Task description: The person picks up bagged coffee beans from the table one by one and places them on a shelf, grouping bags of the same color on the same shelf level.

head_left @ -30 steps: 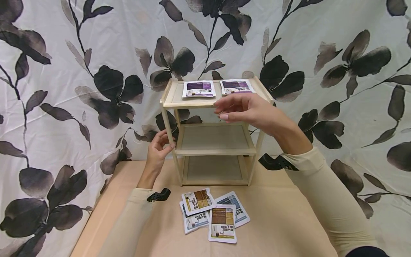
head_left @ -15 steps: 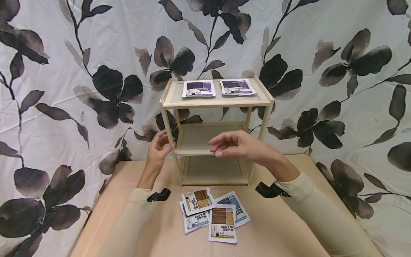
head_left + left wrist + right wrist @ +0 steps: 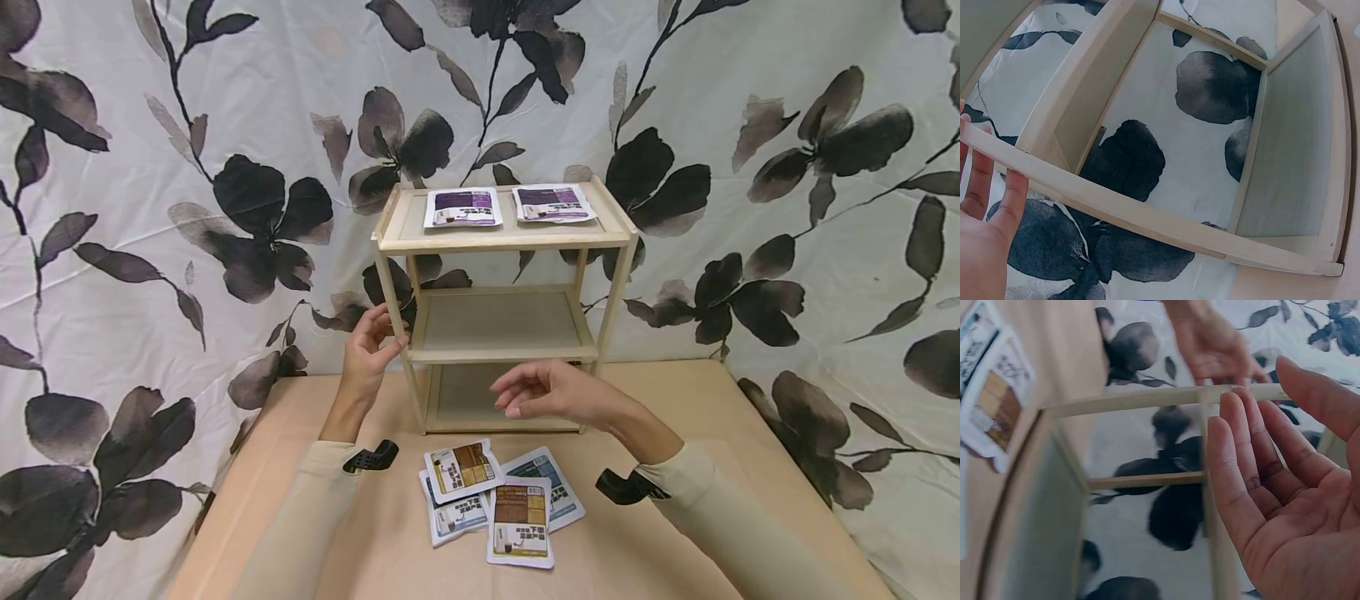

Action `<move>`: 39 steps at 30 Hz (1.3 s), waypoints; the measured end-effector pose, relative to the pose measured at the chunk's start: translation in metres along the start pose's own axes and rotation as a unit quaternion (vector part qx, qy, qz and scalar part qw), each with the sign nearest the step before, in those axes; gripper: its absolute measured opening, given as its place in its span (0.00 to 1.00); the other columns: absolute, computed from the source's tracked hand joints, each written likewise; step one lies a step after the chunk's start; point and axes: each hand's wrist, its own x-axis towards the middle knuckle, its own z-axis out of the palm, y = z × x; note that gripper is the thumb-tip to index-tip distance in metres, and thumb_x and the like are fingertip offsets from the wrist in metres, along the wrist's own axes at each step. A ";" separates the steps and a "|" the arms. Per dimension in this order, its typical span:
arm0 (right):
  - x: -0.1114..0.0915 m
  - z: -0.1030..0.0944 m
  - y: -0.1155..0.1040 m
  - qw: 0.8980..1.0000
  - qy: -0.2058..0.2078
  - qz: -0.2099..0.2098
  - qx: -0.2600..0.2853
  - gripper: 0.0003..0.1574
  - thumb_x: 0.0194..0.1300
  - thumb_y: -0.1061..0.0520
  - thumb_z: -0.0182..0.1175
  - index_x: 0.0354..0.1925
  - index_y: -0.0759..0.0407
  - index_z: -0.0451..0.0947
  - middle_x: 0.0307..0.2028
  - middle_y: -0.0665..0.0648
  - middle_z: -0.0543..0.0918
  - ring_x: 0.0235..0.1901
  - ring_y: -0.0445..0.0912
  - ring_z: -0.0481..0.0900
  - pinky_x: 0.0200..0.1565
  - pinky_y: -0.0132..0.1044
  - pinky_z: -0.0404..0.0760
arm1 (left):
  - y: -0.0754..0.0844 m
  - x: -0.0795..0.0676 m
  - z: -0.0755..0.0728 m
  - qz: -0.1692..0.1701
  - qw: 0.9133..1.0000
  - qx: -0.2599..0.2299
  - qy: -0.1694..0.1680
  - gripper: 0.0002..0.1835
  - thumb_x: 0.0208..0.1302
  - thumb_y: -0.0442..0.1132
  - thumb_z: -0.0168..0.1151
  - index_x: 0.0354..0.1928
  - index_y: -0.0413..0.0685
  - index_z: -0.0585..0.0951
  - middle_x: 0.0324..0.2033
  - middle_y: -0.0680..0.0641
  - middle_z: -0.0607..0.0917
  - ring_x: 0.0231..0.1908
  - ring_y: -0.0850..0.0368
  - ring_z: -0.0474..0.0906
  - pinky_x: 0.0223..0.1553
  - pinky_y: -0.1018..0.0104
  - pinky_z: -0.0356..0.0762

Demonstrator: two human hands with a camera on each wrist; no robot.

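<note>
A small three-tier wooden shelf (image 3: 504, 325) stands on the table against a flowered cloth. My left hand (image 3: 363, 358) holds its front left post, thumb in front and fingers behind; the left wrist view shows the fingers (image 3: 1009, 209) passing behind this post. Palm inward and fingers loosely bent, my right hand (image 3: 562, 396) hovers before the bottom tier, holding nothing. Below it on the table lie overlapping flat packets: an upper brown-and-yellow packet (image 3: 463, 468), a lower brown-and-yellow packet (image 3: 519, 523) and two blue ones, including a right-hand blue packet (image 3: 558, 487).
On the top tier lie a left purple packet (image 3: 463, 208) and a right purple packet (image 3: 553, 204), side by side. The middle tier (image 3: 510, 321) is bare. Peach cloth covers the table (image 3: 645, 533). The flowered backdrop (image 3: 825, 250) hangs right behind the shelf.
My right hand has come down from in front of the top tier, past the middle tier, to the bottom one. The left hand has stayed at the post; the packets have not moved.
</note>
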 end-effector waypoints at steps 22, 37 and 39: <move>-0.018 0.028 0.095 0.999 0.009 0.046 0.028 0.28 0.66 0.61 0.68 0.62 0.68 0.75 0.51 0.63 0.85 0.51 0.53 0.84 0.51 0.33 0.83 | 0.000 -0.001 0.000 0.006 1.000 0.010 0.000 0.27 0.61 0.17 0.61 0.63 0.32 0.73 0.45 0.29 0.79 0.44 0.43 0.78 0.45 0.69 0.83; -0.029 0.051 0.129 0.994 0.075 0.053 -0.062 0.25 0.60 0.62 0.73 0.55 0.66 0.81 0.49 0.66 0.85 0.51 0.62 0.80 0.56 0.55 0.79 | 0.002 -0.001 0.000 -0.009 1.000 0.004 0.003 0.28 0.61 0.18 0.61 0.64 0.31 0.71 0.44 0.44 0.82 0.44 0.51 0.78 0.46 0.69 0.82; -0.030 0.054 0.133 0.994 0.077 0.052 -0.063 0.25 0.60 0.63 0.72 0.55 0.67 0.80 0.49 0.65 0.85 0.51 0.61 0.80 0.56 0.58 0.78 | 0.002 -0.002 0.001 -0.014 1.000 0.001 0.004 0.28 0.62 0.18 0.61 0.65 0.31 0.71 0.45 0.43 0.82 0.45 0.50 0.77 0.46 0.69 0.82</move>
